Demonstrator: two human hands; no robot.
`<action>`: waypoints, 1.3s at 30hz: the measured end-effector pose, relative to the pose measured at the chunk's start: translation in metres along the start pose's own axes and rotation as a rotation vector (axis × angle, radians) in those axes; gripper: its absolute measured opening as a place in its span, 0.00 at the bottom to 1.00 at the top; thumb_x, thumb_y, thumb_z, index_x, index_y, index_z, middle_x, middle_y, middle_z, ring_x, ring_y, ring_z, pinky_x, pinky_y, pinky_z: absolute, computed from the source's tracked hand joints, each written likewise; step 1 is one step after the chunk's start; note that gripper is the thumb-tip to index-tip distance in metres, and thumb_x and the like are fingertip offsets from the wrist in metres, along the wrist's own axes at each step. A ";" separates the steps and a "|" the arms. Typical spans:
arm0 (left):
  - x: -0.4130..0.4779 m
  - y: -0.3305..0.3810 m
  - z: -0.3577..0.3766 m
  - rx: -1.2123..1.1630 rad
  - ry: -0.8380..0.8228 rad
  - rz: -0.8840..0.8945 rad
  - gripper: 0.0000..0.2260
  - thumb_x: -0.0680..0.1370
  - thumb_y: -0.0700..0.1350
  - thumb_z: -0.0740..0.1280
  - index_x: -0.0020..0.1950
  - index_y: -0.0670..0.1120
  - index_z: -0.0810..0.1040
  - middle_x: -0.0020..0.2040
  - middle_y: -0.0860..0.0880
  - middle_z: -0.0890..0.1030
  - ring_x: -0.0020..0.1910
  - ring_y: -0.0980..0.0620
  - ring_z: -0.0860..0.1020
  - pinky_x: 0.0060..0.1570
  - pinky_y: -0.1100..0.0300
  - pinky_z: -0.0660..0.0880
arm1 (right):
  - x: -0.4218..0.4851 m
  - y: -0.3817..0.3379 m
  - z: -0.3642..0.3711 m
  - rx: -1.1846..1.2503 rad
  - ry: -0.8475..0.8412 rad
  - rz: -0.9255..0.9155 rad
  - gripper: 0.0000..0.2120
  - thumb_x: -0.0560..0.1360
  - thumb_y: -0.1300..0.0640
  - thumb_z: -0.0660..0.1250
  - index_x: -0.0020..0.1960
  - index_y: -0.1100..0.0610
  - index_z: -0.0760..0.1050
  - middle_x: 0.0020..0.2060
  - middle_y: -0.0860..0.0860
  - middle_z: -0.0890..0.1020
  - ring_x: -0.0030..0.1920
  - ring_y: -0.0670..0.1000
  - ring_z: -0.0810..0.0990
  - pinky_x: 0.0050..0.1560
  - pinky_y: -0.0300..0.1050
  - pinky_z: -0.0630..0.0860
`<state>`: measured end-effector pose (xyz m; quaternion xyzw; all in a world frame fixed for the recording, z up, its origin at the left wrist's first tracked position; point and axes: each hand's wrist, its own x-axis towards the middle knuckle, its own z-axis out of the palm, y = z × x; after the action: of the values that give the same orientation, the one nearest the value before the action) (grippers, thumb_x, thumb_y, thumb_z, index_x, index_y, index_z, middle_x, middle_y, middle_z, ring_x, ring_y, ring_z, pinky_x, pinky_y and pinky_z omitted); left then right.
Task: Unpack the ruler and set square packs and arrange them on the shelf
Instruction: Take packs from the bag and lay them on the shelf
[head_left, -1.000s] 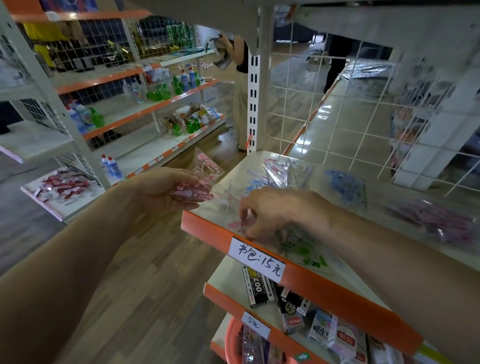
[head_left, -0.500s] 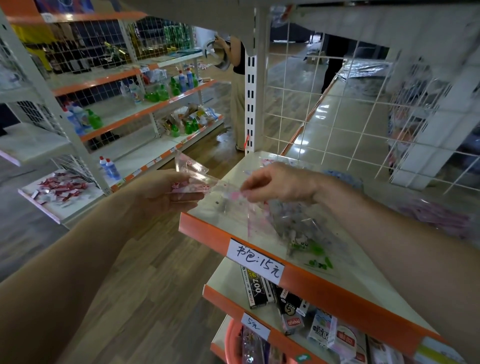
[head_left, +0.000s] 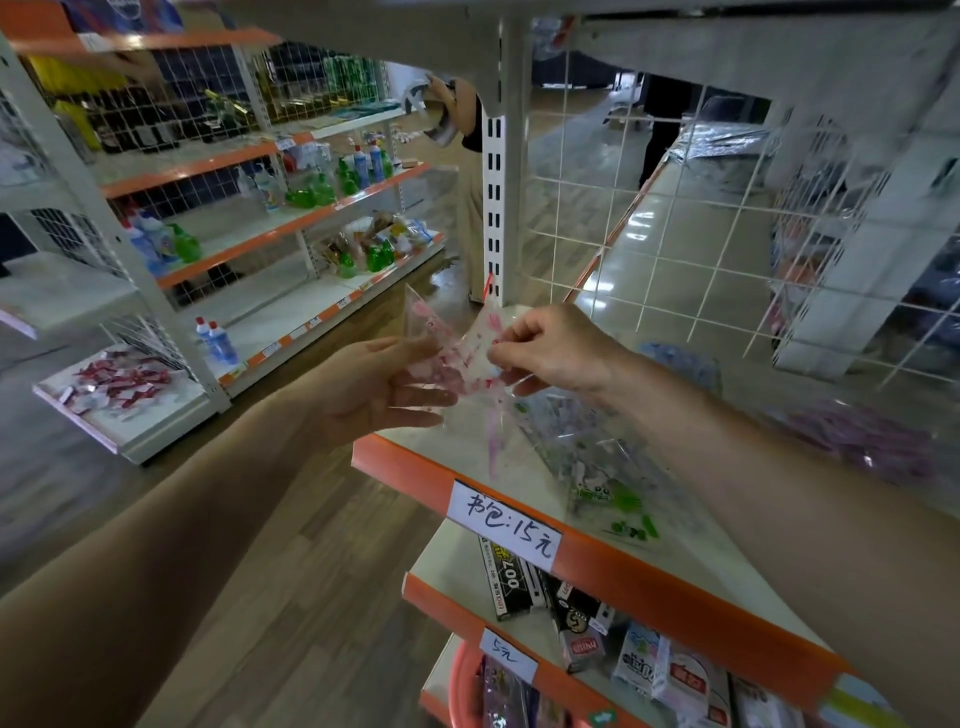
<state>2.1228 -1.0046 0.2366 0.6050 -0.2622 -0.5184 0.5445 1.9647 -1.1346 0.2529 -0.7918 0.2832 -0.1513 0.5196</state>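
Observation:
My left hand (head_left: 376, 387) holds a clear pack of pink-printed rulers and set squares (head_left: 441, 353) on its fingers, just left of the shelf (head_left: 457, 473) corner. My right hand (head_left: 550, 345) pinches the top right corner of a clear pink pack from above, beside the left hand. A pink ruler (head_left: 492, 431) hangs down from the pack toward the shelf. A clear pack with green print (head_left: 608, 483) lies flat on the shelf below my right forearm. Blue packs (head_left: 680, 364) and purple packs (head_left: 872, 441) lie farther back on the shelf.
A white wire grid (head_left: 675, 234) backs the shelf and a white post (head_left: 496, 182) stands at its far corner. The lower shelf (head_left: 452, 561) holds boxed stationery. Across the wooden aisle stand shelves with bottles (head_left: 322, 182). A person (head_left: 470, 156) stands behind the post.
My right hand rose from the shelf surface and carried a pink pack to my left hand. Both hands now meet at the pack above the shelf corner.

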 end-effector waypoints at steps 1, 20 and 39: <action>0.000 -0.003 0.001 0.032 -0.017 -0.023 0.18 0.72 0.46 0.68 0.61 0.42 0.75 0.53 0.40 0.82 0.45 0.44 0.83 0.35 0.55 0.80 | 0.000 0.000 0.002 -0.010 -0.012 -0.004 0.04 0.74 0.63 0.70 0.44 0.64 0.77 0.36 0.57 0.81 0.33 0.48 0.81 0.33 0.37 0.80; 0.002 -0.001 -0.014 -0.078 0.140 -0.125 0.06 0.79 0.42 0.63 0.54 0.44 0.77 0.42 0.46 0.85 0.38 0.50 0.84 0.35 0.54 0.81 | -0.012 -0.008 0.031 -1.090 -0.349 0.129 0.19 0.70 0.46 0.72 0.57 0.53 0.76 0.48 0.51 0.79 0.49 0.54 0.79 0.45 0.45 0.75; 0.000 -0.009 -0.024 -0.405 0.216 -0.147 0.21 0.70 0.41 0.67 0.62 0.40 0.73 0.50 0.44 0.81 0.47 0.47 0.82 0.47 0.48 0.76 | 0.004 -0.009 0.053 -1.200 -0.387 0.210 0.18 0.70 0.42 0.69 0.43 0.57 0.71 0.48 0.52 0.78 0.49 0.56 0.78 0.49 0.50 0.73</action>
<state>2.1422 -0.9931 0.2254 0.5531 -0.0482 -0.5309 0.6402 1.9985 -1.0955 0.2391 -0.9261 0.2957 0.2311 0.0396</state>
